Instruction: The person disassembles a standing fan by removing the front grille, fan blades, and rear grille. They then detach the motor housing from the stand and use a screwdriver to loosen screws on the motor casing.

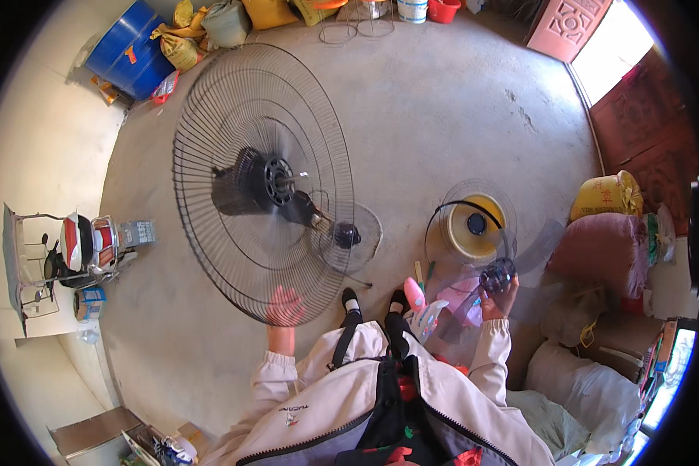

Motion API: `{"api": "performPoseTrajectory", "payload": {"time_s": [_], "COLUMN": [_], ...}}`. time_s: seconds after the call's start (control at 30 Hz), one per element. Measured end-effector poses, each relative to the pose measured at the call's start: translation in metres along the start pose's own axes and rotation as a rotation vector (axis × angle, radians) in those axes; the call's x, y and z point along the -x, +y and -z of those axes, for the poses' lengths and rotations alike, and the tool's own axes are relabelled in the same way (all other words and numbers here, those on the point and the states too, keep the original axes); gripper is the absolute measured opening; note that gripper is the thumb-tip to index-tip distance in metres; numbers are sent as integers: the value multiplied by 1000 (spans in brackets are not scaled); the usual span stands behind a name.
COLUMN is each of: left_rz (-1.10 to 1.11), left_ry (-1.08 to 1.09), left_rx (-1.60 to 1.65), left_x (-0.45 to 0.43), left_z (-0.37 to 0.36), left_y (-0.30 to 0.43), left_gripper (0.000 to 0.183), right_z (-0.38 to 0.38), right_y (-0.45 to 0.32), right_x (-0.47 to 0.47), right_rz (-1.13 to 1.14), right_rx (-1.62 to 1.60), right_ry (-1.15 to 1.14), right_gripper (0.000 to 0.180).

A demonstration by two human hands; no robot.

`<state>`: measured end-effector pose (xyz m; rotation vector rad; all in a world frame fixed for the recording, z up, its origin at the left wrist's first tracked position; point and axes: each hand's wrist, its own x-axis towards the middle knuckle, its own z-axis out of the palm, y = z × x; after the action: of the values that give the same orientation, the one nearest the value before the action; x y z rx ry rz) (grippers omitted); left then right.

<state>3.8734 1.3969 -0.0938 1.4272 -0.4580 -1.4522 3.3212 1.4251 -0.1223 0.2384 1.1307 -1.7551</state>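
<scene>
Before me stands a floor fan with a wire rear grille (pixel 326 116), its bare metal shaft (pixel 300 176) sticking out of the black motor hub (pixel 279 182). My left hand (pixel 286 307) is behind the grille's lower wires, fingers apart; whether it touches them is unclear. My right hand (pixel 501 303) grips a translucent grey fan blade (pixel 539 247) at its dark hub (pixel 497 275). Beyond the blade, a round wire guard with a black centre disc (pixel 476 223) lies over a yellow basin (pixel 455 233). A black hoop (pixel 430 224) overlaps it in view.
The fan's round base (pixel 372 247) is on the concrete floor (pixel 413 116). A pink object (pixel 414 294) sits by my right foot. Stuffed sacks (pixel 600 253) line the right side. A blue drum (pixel 129 52) stands far left, and a scooter (pixel 78 244) is at left.
</scene>
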Motion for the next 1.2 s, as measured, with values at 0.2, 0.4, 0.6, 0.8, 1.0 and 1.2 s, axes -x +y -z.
{"api": "performPoseTrajectory", "payload": {"time_s": [0.2, 0.4, 0.6, 0.8, 1.0, 1.2], "left_rz": [124, 285, 242, 367, -8, -196], "left_ry": [-21, -380, -727, -721, -633, -591], "left_rx": [-152, -1150, -1775, -2078, -2058, -2030], "left_x": [-12, -47, -66, -77, -113, -135], "left_z": [-31, -43, -81, -102, -113, -118], "left_y": [-19, -199, -304, -336, -353, -366], "left_gripper": [31, 31, 62, 97, 90, 85], "right_z": [50, 126, 174, 182, 191, 219], "right_y": [-2, 24, 63, 110, 160, 180], "right_x": [-48, -106, -155, -267, -375, -447], "right_rz": [10, 235, 375, 437, 327, 298], "right_rx": [275, 738, 1356, 1797, 2002, 2053], "right_ry": [173, 404, 525, 376, 334, 358], "right_gripper": [52, 55, 82, 76, 74, 77]}}
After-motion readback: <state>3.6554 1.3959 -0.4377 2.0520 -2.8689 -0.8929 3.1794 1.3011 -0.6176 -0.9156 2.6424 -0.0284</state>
